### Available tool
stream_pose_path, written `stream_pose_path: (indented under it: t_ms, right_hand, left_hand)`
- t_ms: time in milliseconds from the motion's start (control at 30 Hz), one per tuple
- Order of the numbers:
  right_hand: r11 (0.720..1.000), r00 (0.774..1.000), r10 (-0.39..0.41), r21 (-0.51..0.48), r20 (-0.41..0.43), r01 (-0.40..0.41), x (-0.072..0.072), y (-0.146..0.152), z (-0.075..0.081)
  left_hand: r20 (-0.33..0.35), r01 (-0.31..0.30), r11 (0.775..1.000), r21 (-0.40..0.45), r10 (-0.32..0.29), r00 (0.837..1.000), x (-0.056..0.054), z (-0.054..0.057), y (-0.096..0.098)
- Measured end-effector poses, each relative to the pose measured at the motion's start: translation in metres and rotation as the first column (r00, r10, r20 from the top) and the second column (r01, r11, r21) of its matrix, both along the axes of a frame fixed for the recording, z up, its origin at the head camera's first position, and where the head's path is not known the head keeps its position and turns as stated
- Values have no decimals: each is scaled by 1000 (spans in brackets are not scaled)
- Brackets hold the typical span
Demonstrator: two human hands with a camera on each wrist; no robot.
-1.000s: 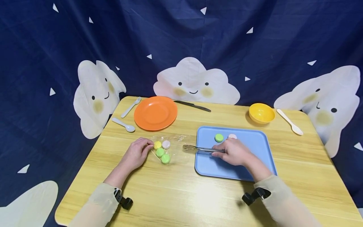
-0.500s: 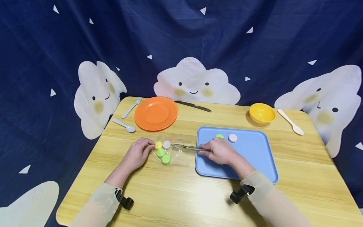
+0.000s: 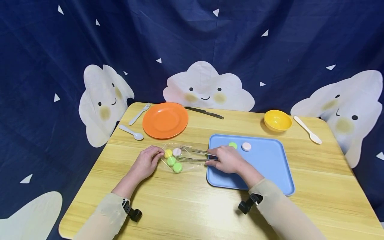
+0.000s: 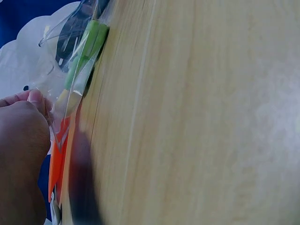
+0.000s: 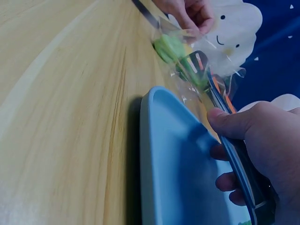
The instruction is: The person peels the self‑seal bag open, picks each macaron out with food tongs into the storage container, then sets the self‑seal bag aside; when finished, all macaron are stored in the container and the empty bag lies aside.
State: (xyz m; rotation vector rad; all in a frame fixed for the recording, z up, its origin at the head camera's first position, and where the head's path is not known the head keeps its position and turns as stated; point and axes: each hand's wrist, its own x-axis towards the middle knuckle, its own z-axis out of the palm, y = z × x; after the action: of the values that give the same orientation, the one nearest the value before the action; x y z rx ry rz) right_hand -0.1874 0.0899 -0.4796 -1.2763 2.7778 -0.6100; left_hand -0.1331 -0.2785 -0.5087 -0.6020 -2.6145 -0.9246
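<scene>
My left hand (image 3: 145, 160) pinches the edge of a clear plastic bag (image 3: 194, 167) between thumb and fingertips. Inside the bag lie a yellow macaron (image 3: 168, 153), a pale pink macaron (image 3: 177, 152) and two green macarons (image 3: 177, 167). Metal tongs (image 5: 241, 173) are gripped in my right hand (image 3: 228, 159), above the left side of the blue tray (image 3: 258, 181). Their arms stand spread, and the tips reach into the bag right by the pink and green macarons. On the tray sit another pink macaron (image 3: 246, 146) and a green macaron (image 3: 232, 145), the latter partly hidden by my right hand.
Behind the bag is an orange plate (image 3: 165, 120), flanked by a fork (image 3: 139, 114), a spoon (image 3: 132, 132) and a dark knife (image 3: 205, 112). A yellow bowl (image 3: 277, 120) and a white spoon (image 3: 307, 130) stand back right. A blue curtain hangs beyond the table.
My right hand has moved left with the tongs, bringing their tips over to the macarons in the bag. The tongs' arms have spread apart. My left hand keeps its place.
</scene>
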Motion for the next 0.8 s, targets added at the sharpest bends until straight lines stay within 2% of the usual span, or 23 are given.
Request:
stream_pose_path:
  t_ms: [467,600,800]
  right_hand:
    - [999,1000,12,43,-5,-12,-1,-13,8]
    - [999,999,27,43,-23,-26,1,-6,8]
    - [998,999,33,48,-24,-32,8,12,12]
  left_hand:
    - [-26,41,999,26,-41,999,-3,0,-1]
    - [-9,41,999,18,-41,999,-3,1,-1]
    - [18,10,1000,1,-10,1000,-3,3,-1]
